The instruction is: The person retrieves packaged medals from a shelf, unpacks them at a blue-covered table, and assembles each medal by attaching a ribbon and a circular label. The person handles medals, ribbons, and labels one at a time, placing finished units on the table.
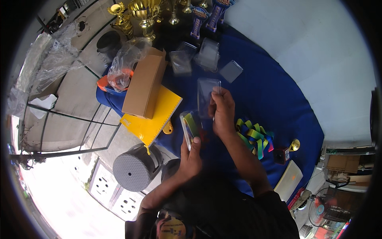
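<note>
A person stands at a bench [274,91] draped in blue cloth, seen from above. The right hand [223,113] is closed on a clear plastic sleeve [207,95], its grip pinching the sleeve's lower right edge and holding it just over the cloth near the picture's centre. The left hand [191,157], at 7 o'clock from the right, has its grip shut around a small bundle of sleeves and ribbon [190,126], thumb pressed on its face.

At 3 o'clock from the right wrist lies a heap of striped ribbons [254,137]. More empty sleeves [207,53] lie at 12 o'clock, below gold trophies [145,14]. A brown box [145,83] rests on a yellow notebook [157,119] at 9 o'clock.

The step in hand seems to be handling the single sleeve alongside the held bundle; bringing them together would call for lining up the edges.
</note>
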`<state>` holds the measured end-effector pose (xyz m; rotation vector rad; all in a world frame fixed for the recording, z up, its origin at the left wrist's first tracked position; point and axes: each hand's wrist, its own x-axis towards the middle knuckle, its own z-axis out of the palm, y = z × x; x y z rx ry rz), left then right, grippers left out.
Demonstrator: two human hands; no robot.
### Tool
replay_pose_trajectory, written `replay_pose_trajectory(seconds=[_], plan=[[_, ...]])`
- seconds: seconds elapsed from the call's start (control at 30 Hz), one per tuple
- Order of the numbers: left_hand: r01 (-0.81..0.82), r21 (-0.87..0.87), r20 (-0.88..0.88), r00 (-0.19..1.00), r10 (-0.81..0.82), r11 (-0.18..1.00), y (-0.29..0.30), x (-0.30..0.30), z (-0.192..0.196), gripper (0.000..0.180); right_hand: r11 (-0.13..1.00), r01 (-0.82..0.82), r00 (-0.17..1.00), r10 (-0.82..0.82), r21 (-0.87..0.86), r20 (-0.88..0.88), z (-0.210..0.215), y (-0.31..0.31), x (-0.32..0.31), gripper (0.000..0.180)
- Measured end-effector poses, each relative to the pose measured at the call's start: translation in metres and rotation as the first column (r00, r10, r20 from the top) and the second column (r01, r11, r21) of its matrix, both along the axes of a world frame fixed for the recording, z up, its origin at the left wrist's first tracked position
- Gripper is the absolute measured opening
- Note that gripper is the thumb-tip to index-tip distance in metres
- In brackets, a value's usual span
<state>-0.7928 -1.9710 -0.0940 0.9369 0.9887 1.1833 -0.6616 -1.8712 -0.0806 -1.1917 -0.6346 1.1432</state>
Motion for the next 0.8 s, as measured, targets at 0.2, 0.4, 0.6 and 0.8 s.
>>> replay_pose_trajectory(seconds=[0.2,0.4,0.6,0.8], plan=[[-0.02,0.057,0.099,0.995,0.014,0.998,-0.008,-0.018,-0.019,0.079,0.988,-0.042,0.995,0.055,-0.149,0.084,0.026,0.106,-0.025,0.037],[-0.05,0.087,-0.081,0.995,0.057,0.995,0.006,-0.028,-0.013,0.096,0.963,-0.241,0.968,0.247,-0.121,0.035,0.011,-0.003,-0.015,0.063],[0.358,0.291,-0.772,0.636,-0.003,0.887,0.017,0.012,0.01,0.091,0.967,-0.171,0.822,0.245,0.188,-0.514,-0.024,-0.104,-0.005,0.064],[0.626,0.317,-0.843,0.531,-0.091,0.712,0.008,0.055,0.031,0.085,0.993,0.096,0.77,-0.034,0.064,-0.637,-0.015,-0.141,0.051,0.063]])
